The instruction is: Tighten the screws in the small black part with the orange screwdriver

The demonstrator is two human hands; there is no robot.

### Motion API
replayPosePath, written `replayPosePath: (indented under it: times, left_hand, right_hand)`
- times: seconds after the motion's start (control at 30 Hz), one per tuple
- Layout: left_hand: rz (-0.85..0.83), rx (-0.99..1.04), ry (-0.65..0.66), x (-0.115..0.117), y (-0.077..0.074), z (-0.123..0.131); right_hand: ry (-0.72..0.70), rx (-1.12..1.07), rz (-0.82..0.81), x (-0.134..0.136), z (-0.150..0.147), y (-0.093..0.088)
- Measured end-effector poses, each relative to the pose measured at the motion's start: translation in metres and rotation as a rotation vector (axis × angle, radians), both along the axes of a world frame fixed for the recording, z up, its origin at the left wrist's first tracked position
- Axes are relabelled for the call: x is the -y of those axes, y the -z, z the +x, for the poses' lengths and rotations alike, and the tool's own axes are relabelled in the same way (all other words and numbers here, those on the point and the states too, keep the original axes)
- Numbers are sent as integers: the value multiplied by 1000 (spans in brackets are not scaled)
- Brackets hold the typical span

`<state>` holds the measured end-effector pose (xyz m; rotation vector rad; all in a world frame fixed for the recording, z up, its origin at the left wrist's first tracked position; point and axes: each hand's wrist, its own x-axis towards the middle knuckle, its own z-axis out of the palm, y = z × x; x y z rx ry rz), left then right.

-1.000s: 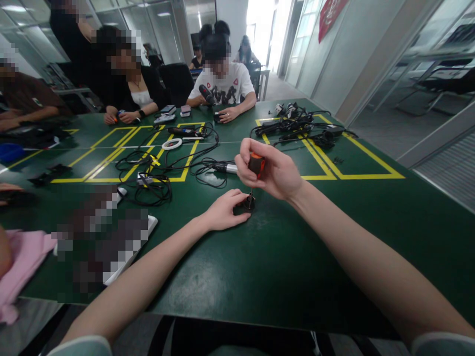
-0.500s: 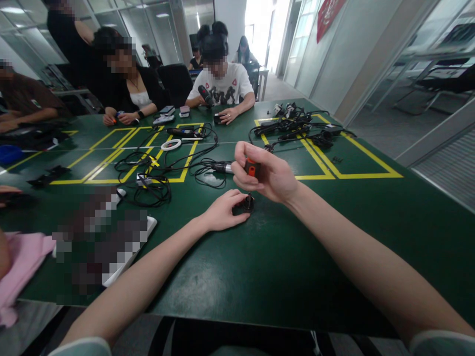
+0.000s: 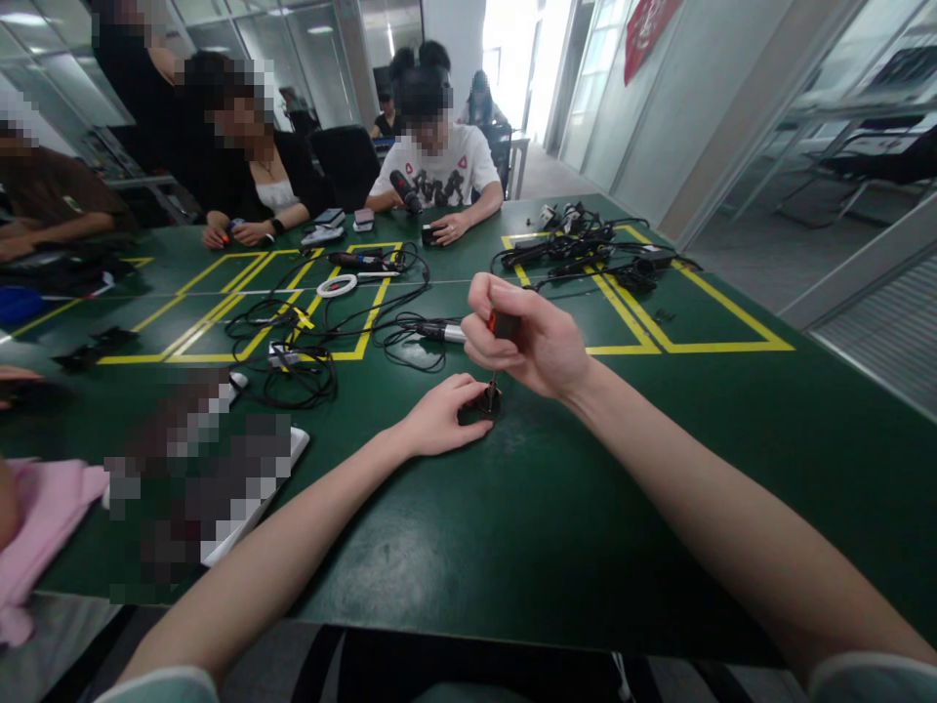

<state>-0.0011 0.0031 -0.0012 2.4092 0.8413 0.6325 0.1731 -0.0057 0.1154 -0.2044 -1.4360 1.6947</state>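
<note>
My right hand point(image 3: 531, 337) is wrapped round the black and orange handle of a screwdriver point(image 3: 505, 325). Its thin shaft points down, and the tip reaches into a small round black part point(image 3: 489, 400) on the green table. My left hand point(image 3: 446, 415) lies low on the table and pinches that black part between thumb and fingers. The part's exact kind is too small to make out. Just beyond my hands lies a silver and black cylindrical tool point(image 3: 443, 333) with a coiled black cable.
Tangled black cables point(image 3: 293, 361), a white ring point(image 3: 338, 285) and a black tool point(image 3: 362, 261) lie ahead left. A heap of cables and adapters point(image 3: 571, 242) sits at the far right. Blurred white-edged devices point(image 3: 297, 454) lie by my left arm. Co-workers sit across the table.
The screwdriver handle has turned within my right hand, so less of its orange shows. My left hand and the black part have stayed in place.
</note>
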Motion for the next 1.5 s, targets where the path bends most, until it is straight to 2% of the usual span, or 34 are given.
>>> replayPosePath:
  times: [0.17, 0.4, 0.63, 0.77, 0.9, 1.23, 1.5]
  left_hand:
    - [-1, 9, 8, 0, 0, 0]
    - [-6, 5, -8, 1, -1, 0]
    - [-11, 9, 0, 1, 0, 0]
    - [-19, 17, 1, 1, 0, 0]
    - [-20, 15, 1, 0, 0, 0]
    - [-15, 14, 1, 1, 0, 0]
    - [1, 11, 2, 0, 1, 0]
  right_hand:
    - [49, 26, 29, -1, 0, -2]
    - [-78, 14, -17, 0, 1, -2]
    - [-81, 2, 10, -1, 3, -1]
    - [-65, 67, 48, -2, 3, -3]
    - [-59, 92, 12, 0, 2, -6]
    - [-46, 38, 6, 1, -2, 1]
    - [3, 21, 6, -1, -1, -1]
